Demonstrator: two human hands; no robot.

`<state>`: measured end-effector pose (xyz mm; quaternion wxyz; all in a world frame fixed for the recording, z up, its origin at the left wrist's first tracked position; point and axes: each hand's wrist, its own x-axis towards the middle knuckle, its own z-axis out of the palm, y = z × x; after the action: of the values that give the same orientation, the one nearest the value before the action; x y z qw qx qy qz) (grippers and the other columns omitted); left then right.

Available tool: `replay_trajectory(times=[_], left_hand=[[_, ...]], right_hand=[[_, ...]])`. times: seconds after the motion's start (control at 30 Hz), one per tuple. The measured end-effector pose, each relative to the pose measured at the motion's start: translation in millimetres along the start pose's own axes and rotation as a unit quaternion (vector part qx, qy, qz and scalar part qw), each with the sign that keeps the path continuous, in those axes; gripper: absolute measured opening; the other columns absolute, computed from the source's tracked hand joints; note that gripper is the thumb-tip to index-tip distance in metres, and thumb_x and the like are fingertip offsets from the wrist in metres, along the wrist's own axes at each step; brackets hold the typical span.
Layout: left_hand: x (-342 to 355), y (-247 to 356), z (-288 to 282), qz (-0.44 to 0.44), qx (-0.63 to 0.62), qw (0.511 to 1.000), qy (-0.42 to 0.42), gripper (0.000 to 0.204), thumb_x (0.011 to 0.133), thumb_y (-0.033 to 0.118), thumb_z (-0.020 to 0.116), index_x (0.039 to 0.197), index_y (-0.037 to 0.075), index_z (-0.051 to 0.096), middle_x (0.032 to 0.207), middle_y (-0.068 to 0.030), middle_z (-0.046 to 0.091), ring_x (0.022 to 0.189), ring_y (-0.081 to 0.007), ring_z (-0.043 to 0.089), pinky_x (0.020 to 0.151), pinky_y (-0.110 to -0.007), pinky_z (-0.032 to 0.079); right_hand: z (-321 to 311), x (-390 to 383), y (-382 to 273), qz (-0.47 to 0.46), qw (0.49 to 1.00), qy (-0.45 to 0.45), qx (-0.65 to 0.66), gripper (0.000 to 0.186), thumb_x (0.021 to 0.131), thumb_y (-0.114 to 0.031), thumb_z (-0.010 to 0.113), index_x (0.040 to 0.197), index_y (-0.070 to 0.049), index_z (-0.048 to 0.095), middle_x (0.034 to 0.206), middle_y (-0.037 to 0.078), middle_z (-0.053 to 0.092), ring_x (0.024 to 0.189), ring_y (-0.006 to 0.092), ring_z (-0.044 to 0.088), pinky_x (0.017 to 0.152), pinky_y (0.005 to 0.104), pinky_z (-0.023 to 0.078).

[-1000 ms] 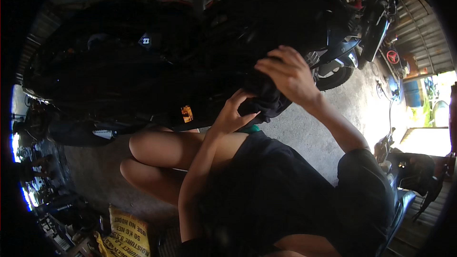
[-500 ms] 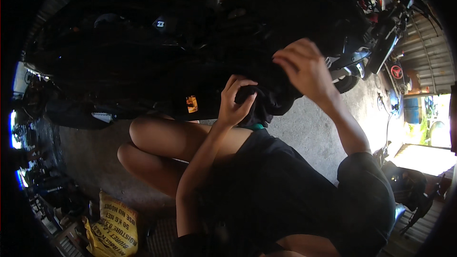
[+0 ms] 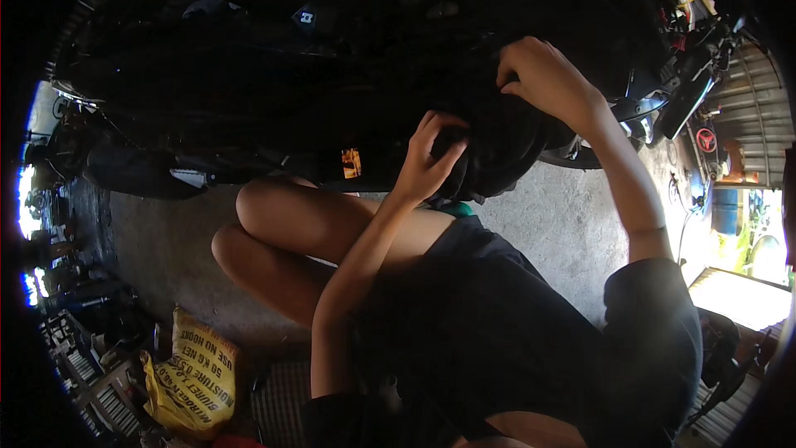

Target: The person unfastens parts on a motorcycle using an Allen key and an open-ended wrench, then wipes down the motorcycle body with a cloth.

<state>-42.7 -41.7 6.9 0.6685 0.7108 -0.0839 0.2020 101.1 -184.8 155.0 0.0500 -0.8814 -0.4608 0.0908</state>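
A long black body, apparently a motorbike or scooter [image 3: 207, 108], stretches across the upper half, too dark for most detail. Dark, bunched, cloth-like material [image 3: 502, 158] bulges at its near side, above my lap. My left hand [image 3: 425, 162] is curled round a fold of this material, thumb and fingers on opposite sides. Farther right and a bit higher, my right hand [image 3: 543, 79] is closed, its fingertips pinched together over the black surface. What sits between those fingertips is lost in the dark.
My bent bare knees [image 3: 274, 211] are close under the black body. A yellow sack [image 3: 195, 373] lies at lower left, near a rack of metal parts [image 3: 91, 365]. Other motorbike parts [image 3: 692, 75] stand at upper right. A blue barrel [image 3: 727, 211] is by the bright doorway.
The view has shifted, so the black body sits higher. My right hand has lowered from a raised, blurred position to the black surface and closed. My left hand keeps its grip on the material.
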Motion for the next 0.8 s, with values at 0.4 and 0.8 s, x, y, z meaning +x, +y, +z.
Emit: replay_trajectory(times=[0.4, 0.8], left_hand=[[-5.4, 4.0, 2.9, -0.011, 0.034, 0.996, -0.081, 0.018, 0.08, 0.005, 0.067, 0.098, 0.002, 0.062, 0.101, -0.0114, 0.058, 0.099, -0.0274, 0.058, 0.089, -0.033, 0.044], [-4.5, 2.2, 2.8, -0.012, 0.05, 0.99, -0.13, 0.021, 0.08, 0.005, 0.068, 0.1, 0.003, 0.062, 0.1, -0.0125, 0.058, 0.095, -0.0316, 0.06, 0.085, -0.035, 0.047]], right_hand=[[-18.9, 7.4, 10.5, -0.01, 1.0, -0.011, 0.0, 0.009, 0.072, -0.008, 0.072, 0.08, -0.004, 0.072, 0.085, 0.012, 0.069, 0.087, 0.0294, 0.066, 0.081, 0.0368, 0.051], [-19.9, -8.0, 21.1, 0.093, 0.987, 0.116, -0.055, 0.011, 0.07, -0.009, 0.073, 0.08, -0.005, 0.072, 0.077, 0.017, 0.068, 0.077, 0.0306, 0.068, 0.071, 0.0392, 0.054]])
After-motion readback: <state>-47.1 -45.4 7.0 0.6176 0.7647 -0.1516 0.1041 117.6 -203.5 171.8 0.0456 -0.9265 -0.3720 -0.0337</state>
